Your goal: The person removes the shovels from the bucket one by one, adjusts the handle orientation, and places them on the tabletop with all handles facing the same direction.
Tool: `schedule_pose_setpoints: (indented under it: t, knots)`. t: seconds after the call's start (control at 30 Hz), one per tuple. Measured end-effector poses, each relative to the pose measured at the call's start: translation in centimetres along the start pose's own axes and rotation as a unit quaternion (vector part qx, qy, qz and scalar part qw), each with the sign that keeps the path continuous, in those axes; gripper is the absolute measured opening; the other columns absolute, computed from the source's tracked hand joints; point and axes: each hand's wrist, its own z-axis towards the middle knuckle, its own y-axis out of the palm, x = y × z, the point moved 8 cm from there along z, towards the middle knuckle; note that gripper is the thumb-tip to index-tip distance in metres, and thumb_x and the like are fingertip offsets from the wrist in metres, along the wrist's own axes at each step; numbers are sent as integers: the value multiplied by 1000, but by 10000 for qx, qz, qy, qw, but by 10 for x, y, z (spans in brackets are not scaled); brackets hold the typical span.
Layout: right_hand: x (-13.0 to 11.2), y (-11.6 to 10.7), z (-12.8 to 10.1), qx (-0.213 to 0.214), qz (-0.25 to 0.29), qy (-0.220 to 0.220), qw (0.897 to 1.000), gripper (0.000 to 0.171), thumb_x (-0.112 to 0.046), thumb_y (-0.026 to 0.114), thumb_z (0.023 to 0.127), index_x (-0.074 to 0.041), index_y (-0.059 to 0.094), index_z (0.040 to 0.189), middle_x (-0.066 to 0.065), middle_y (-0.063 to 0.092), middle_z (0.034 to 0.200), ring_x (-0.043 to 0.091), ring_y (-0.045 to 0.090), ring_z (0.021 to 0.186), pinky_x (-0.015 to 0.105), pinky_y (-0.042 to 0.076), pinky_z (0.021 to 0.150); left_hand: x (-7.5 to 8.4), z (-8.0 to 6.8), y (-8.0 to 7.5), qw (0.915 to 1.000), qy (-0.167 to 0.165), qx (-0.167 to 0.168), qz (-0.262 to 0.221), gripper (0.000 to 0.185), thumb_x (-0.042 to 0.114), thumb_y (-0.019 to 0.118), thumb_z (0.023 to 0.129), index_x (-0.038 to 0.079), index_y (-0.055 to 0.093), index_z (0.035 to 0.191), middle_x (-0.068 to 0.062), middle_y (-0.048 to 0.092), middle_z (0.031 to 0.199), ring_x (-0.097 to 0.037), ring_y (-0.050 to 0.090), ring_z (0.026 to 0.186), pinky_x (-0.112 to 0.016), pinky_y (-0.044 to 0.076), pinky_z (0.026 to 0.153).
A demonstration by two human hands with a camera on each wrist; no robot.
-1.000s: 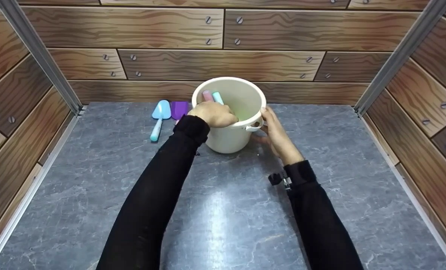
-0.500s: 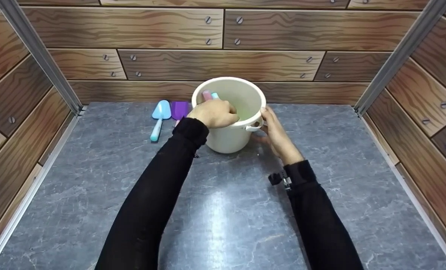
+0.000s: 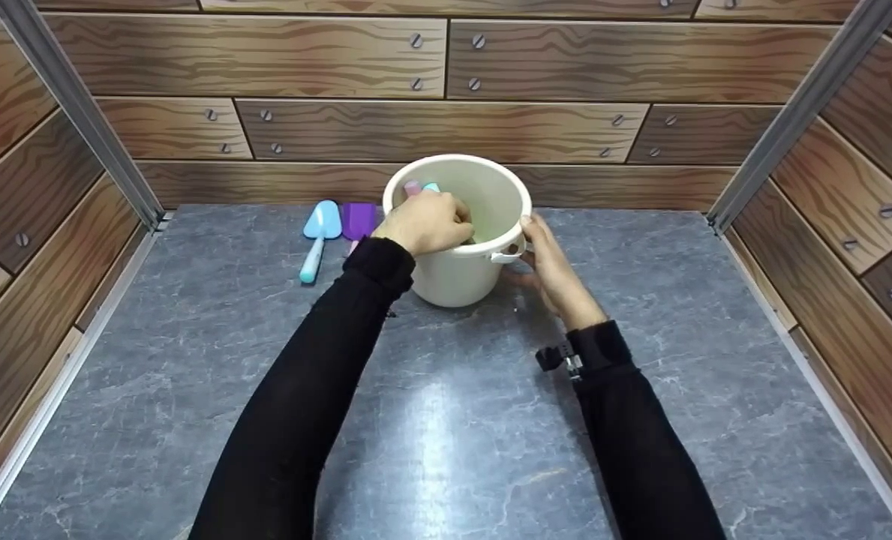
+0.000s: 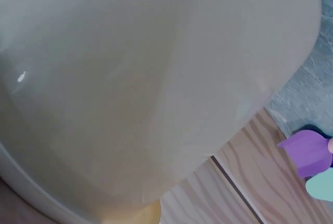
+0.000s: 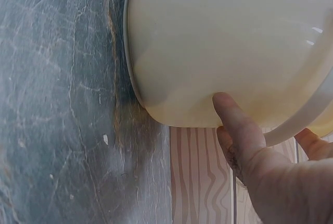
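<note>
The bucket (image 3: 457, 225) is standing at 12 o'clock on the table (image 3: 446, 420). The left hand (image 3: 424, 223) is gripping pink and teal handles (image 3: 421, 187) inside; only the right wrist view shows the right hand (image 5: 260, 166) lying flat, fingers straight, against its wall.

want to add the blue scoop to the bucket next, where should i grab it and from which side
Probably the handle. The blue scoop lies flat on the grey table, left of the cream bucket, its slim handle pointing toward the person and its wide blade toward the wall. The purple scoop sits close on its right, so come from above or the open left side, pinching the handle's near end.
</note>
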Motion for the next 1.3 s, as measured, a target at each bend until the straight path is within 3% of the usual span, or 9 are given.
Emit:
schedule_pose_setpoints:
  t: [0.2,0.4,0.77,0.97,1.3]
  knots:
    - [-1,1,0,-12,10,-15,10000,73,-47,36,122,-16,22,187,28,26,187,53,35,176,82,38,138,-3,-1,-4,9994,-146,112,-296,34,20,66,106,11,89,130,-9,88,119,-21,73,105,-44,68,105]
    - [-1,1,0,-32,34,-25,10000,73,-46,37,122,-16,22,187,28,26,187,54,35,176,81,38,138,-1,-2,-8,9982,-122,432,-401,32,9,64,107,5,86,130,-12,87,117,-20,71,99,-40,66,98]
    - [1,1,0,-21,55,0,10000,72,-47,36,123,-18,22,187,28,27,187,53,37,175,79,38,139,9,-5,-16,9956,19,927,-109,20,18,76,109,8,88,121,-9,88,115,-26,79,106,-47,67,100]
    - [0,1,0,-5,-1,5,10000,72,-47,35,122,-16,23,186,28,26,187,54,34,177,83,37,138,14,-7,-19,9921,412,1063,-529,24,14,78,113,0,84,131,-16,87,122,-30,81,114,-44,67,105]
    - [0,0,0,16,-51,10,10000,74,-46,36,122,-17,21,187,28,24,189,55,32,177,83,36,138,9,-12,-32,9766,632,1656,-1216,28,10,75,114,-2,78,139,-15,88,119,-30,84,113,-43,68,107]
